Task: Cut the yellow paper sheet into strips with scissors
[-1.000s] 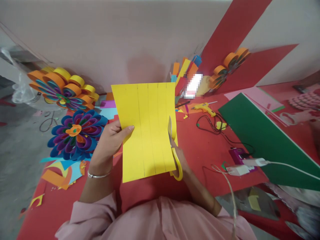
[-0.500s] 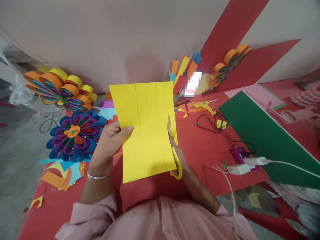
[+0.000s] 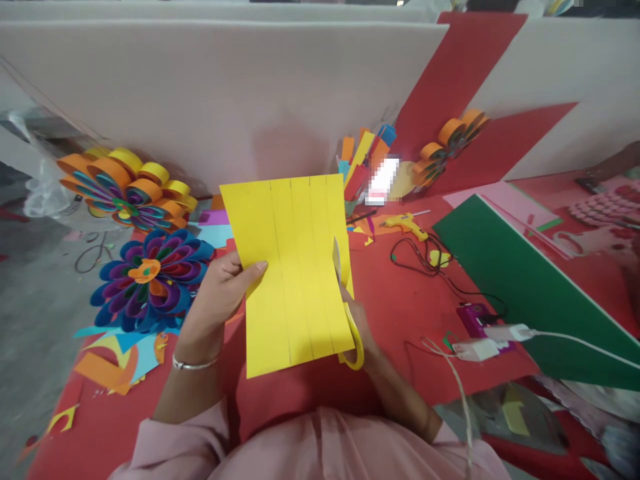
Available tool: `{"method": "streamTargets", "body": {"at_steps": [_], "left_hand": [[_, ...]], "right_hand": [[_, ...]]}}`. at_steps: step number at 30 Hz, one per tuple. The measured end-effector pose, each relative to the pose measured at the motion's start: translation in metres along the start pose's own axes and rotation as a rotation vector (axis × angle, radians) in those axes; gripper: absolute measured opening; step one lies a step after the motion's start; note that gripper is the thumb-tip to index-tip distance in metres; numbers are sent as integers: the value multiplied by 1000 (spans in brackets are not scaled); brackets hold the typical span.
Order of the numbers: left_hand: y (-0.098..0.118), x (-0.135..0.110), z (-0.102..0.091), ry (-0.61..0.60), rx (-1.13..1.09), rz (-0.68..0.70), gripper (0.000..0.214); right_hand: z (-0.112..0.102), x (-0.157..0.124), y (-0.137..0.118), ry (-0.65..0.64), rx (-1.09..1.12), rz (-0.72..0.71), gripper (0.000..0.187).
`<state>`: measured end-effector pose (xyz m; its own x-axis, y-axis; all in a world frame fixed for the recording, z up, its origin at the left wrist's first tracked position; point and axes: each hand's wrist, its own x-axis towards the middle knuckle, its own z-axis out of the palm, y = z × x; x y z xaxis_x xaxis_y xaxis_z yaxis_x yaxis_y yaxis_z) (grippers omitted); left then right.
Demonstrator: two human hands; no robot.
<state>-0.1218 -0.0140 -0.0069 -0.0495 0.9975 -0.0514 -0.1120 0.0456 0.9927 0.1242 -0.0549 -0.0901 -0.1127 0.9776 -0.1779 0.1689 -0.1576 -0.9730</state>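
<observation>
A yellow paper sheet (image 3: pixel 293 267) with pencil lines marking long strips is held up in front of me. My left hand (image 3: pixel 220 293) pinches its left edge, thumb on the front. My right hand (image 3: pixel 361 328) is mostly behind the sheet's right side and grips yellow-handled scissors (image 3: pixel 347 313). The scissor blade points upward along the rightmost line, partway into the paper.
Two rolled-paper flowers, an orange-yellow one (image 3: pixel 123 187) and a blue-purple one (image 3: pixel 150 277), lie at left on the red surface (image 3: pixel 400 293). A yellow glue gun (image 3: pixel 407 225) with black cord, a green board (image 3: pixel 530 287), a white plug (image 3: pixel 480 343) and paper scraps lie at right.
The view has tilted slightly, so the sheet sits a little lower in the picture. The scissors stay on the rightmost line; both hands keep their hold.
</observation>
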Motion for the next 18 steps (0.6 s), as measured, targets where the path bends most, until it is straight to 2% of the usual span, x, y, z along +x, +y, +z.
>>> {"method": "streamTargets", "body": {"at_steps": [8, 18], "left_hand": [[-4, 3, -5, -18, -13, -2, 24], [-3, 3, -2, -36, -37, -42, 26]], "right_hand": [[0, 1, -1, 18, -93, -78, 17], [0, -3, -19, 19, 14, -61, 21]]}}
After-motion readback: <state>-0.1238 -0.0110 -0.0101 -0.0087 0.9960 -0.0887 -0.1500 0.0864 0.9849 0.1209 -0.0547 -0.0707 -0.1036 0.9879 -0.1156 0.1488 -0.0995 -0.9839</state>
